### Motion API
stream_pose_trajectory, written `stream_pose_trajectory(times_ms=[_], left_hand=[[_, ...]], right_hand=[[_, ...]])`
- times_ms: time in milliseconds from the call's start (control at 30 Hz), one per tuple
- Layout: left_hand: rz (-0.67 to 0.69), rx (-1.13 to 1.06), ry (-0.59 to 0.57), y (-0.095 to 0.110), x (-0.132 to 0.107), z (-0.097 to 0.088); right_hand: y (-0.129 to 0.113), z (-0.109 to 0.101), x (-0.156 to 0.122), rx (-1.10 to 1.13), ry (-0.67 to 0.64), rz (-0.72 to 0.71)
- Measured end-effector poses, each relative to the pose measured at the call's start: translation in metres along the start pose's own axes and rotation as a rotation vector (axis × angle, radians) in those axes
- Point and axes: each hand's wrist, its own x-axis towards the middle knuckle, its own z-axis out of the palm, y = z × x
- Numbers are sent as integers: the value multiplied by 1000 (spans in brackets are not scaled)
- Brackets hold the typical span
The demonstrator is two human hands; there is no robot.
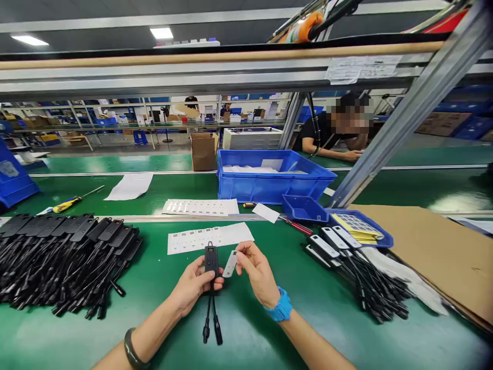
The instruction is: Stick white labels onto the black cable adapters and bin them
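My left hand (pixel 197 281) is closed around a small black controller box (pixel 211 259), held upright over the green bench. Two short black cables with plugs (pixel 213 329) hang down from it. Between thumb and fingers my right hand (pixel 256 267) pinches a white label (pixel 230 263) with rounded ends, just right of the box and apart from its front face. Behind both hands lies a white label sheet (pixel 210 237) with rows of small printed marks. A second label sheet (pixel 200 207) is farther back.
Black cabled boxes (pixel 77 246) are piled at the left; others with white faces (pixel 335 246) lie at the right. A blue bin (pixel 269 185), small blue tray (pixel 304 208) and cardboard (pixel 435 252) stand beyond. A screwdriver (pixel 67 204) lies far left. A person (pixel 335 133) sits opposite.
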Motion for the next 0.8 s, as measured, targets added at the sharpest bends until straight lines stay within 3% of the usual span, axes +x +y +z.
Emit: stream_pose_trajectory(times_ms=[167,400,800], left_hand=[[-78,-250,-141,-11,-9,4],[-142,-296,-215,-10,-13,6],[-167,-238,-198,-11,-15,10]], right_hand=[[-1,3,-4,-140,0,64],[3,6,-10,-282,-18,74],[1,8,-14,-278,-25,118]])
